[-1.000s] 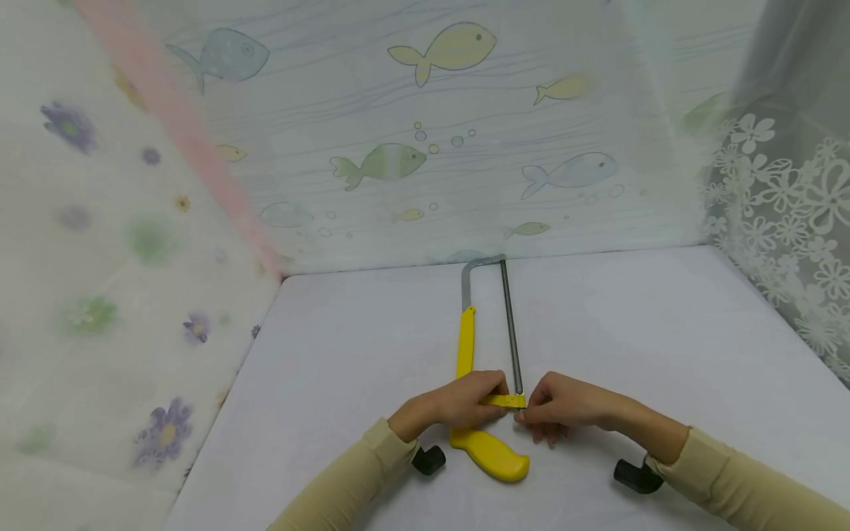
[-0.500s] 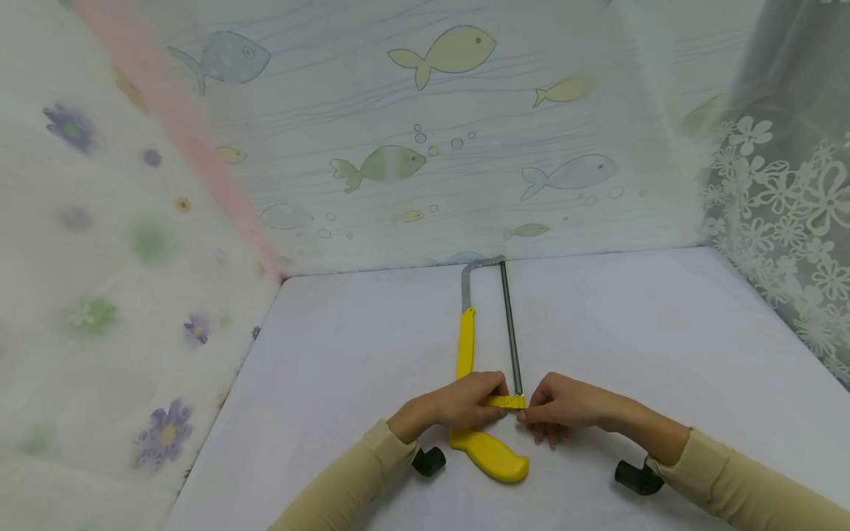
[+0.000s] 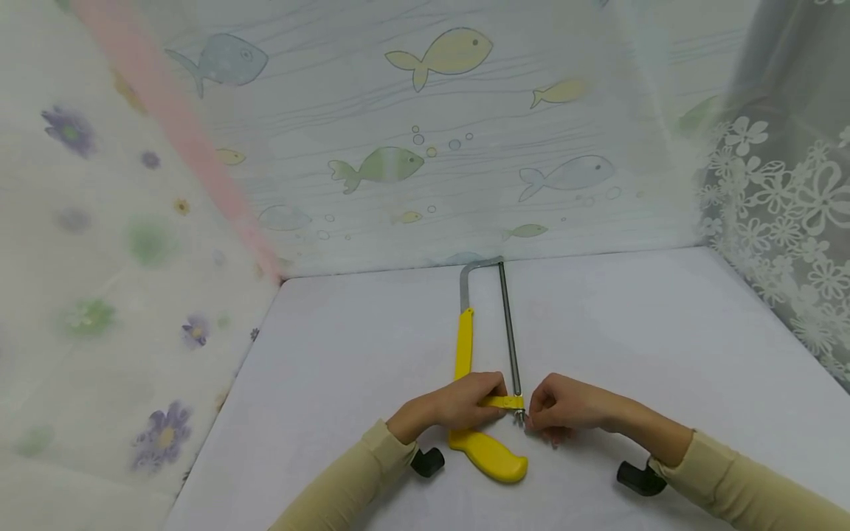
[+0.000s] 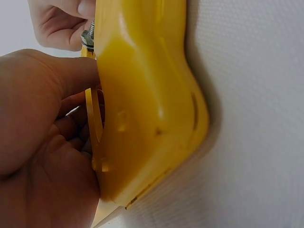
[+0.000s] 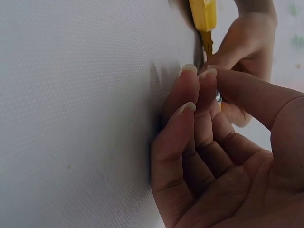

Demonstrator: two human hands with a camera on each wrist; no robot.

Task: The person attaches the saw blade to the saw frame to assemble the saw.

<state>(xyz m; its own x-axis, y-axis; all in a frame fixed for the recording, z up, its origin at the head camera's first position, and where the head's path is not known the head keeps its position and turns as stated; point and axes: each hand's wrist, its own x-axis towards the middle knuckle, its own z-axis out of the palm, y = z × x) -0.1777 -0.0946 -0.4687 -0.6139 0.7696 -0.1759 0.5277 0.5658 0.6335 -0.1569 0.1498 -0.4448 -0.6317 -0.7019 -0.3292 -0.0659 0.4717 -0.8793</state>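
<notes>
A hacksaw with a yellow frame (image 3: pixel 464 343), a yellow handle (image 3: pixel 494 457) and a grey blade (image 3: pixel 510 332) lies on the white table. My left hand (image 3: pixel 468 398) grips the yellow crossbar between frame and blade, its thumb along the bar. At the bar's right end a metal wing nut (image 3: pixel 520 417) sits on a threaded bolt (image 4: pixel 91 28). The thumb and forefinger of my right hand (image 3: pixel 564 405) pinch at the wing nut's right edge, the other fingers curled. In the right wrist view these fingertips (image 5: pixel 189 69) cover most of the nut.
A white cloth covers the table (image 3: pixel 372 339). Behind it hangs a curtain (image 3: pixel 398 110) with printed fish, with flowered fabric (image 3: pixel 119 295) at the left and lace (image 3: pixel 783 184) at the right. A black wrist device (image 3: pixel 640 478) sits under each forearm.
My right fingertips have shifted slightly right and down, so the wing nut they covered now shows. The left hand and the hacksaw stay in place.
</notes>
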